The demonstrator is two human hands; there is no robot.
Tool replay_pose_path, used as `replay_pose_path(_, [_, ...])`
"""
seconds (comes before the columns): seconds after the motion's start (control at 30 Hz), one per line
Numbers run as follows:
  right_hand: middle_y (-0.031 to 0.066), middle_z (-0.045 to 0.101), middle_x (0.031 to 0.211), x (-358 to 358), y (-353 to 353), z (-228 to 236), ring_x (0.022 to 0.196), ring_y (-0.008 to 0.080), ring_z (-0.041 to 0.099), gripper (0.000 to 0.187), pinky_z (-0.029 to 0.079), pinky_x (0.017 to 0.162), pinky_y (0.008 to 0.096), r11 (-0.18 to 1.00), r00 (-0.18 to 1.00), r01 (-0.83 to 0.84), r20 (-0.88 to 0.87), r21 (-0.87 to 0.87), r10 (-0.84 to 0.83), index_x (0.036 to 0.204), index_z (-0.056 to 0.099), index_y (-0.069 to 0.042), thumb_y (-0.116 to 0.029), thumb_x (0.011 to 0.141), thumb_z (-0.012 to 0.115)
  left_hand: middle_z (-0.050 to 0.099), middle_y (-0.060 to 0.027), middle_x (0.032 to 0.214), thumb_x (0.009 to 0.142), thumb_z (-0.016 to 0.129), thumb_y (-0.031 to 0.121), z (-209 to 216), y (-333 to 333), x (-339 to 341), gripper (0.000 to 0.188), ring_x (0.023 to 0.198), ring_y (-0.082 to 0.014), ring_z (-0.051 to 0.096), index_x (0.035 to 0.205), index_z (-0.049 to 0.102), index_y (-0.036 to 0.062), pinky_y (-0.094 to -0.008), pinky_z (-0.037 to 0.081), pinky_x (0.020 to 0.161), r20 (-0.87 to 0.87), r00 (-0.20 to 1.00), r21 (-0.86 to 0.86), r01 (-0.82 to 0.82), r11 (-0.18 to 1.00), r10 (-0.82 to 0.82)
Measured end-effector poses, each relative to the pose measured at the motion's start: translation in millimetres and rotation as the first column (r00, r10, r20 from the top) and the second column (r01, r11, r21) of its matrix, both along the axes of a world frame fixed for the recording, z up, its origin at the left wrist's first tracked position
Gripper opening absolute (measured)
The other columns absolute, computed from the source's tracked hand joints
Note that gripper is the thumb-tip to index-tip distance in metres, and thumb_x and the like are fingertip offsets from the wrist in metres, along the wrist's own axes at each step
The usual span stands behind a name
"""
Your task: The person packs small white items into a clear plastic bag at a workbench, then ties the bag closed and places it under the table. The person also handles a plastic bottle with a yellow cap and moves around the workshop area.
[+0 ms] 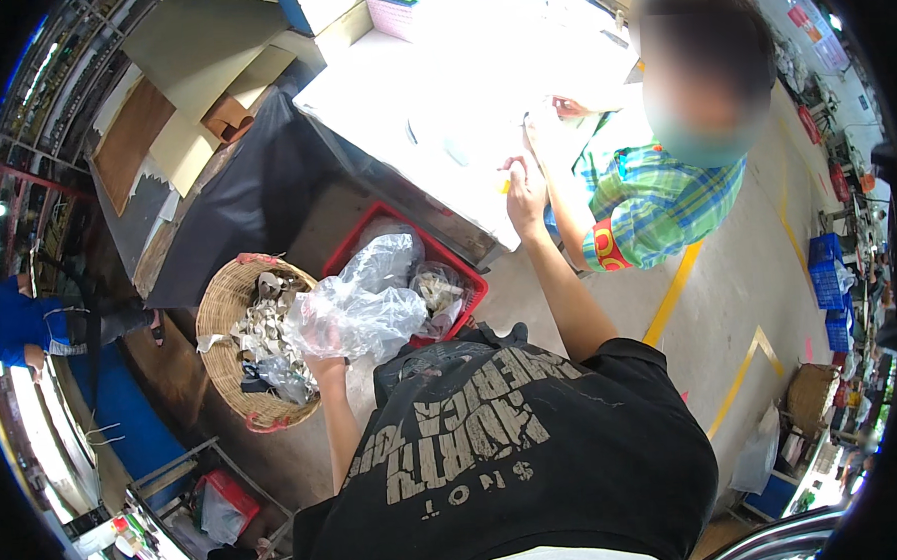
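Note:
My left hand (324,363) is closed on a crumpled clear plastic bag (370,313); the film covers most of its fingers. Below the bag are a round wicker basket (216,335) of pale scraps and a red crate (479,297) lined with plastic. My right hand (528,201) is at the near edge of a bright white table (380,93), its fingers bent. Beside those fingers shows a small yellow bit (505,186); whether they grip it is unclear. Close by, a co-worker's hands (540,131) are over the tabletop, what they handle washed out by glare.
A co-worker in a green plaid shirt (680,200) is at the table's right side. Cardboard sheets (199,61) are stacked at the far left. Another person in blue (25,318) is at the left edge. Yellow lines (674,295) mark the floor; blue crates (827,273) stand far right.

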State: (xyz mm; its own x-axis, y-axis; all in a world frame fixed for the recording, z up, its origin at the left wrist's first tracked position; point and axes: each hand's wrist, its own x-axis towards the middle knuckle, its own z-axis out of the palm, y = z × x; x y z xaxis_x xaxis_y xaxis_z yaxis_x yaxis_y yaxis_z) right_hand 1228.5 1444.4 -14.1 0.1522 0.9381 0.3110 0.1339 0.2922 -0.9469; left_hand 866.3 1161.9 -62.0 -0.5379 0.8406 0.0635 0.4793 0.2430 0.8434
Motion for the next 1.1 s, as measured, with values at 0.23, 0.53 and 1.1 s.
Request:
replay_pose_path(0.23, [0.0202,0.070,0.109,11,16,-86,0.100,0.0367,0.068,0.029,0.053,0.091,0.0434,0.989,0.800,0.127,0.597,-0.077,-0.056,0.122,0.069,-0.008,-0.018,0.096,0.064,0.070,-0.0157,0.127,0.098,0.070,0.014,12,6,3,0.044,0.118,-0.0287,0.065,0.138,0.060,-0.0024,-0.0408,0.048,0.105,0.097,0.995,-0.012,-0.032,0.999,0.033])
replay_pose_path(0.53, [0.0105,0.057,0.142,-52,9,-90,0.132,0.0339,0.053,0.070,0.041,0.114,0.0495,0.900,0.209,-0.431,0.977,0.067,0.028,0.144,0.056,-0.015,-0.028,0.080,0.081,0.066,-0.0110,0.133,0.098,0.067,0.010,-101,188,35,0.047,0.120,-0.0228,0.064,0.143,0.056,0.0023,-0.0379,0.051,0.103,0.950,0.293,-0.066,-0.146,0.987,0.106])
replay_pose_path(1.1, [0.0164,0.068,0.118,-25,-3,-102,0.110,0.0300,0.067,0.070,0.055,0.093,0.0423,0.995,0.860,-0.057,0.502,-0.078,0.088,0.135,0.055,-0.002,-0.037,0.083,0.087,0.068,-0.0048,0.118,0.101,0.065,0.022,-4,28,-84,0.036,0.106,-0.0171,0.065,0.133,0.061,0.0054,-0.0339,0.055,0.092,0.804,0.594,0.109,-0.135,0.985,-0.008])
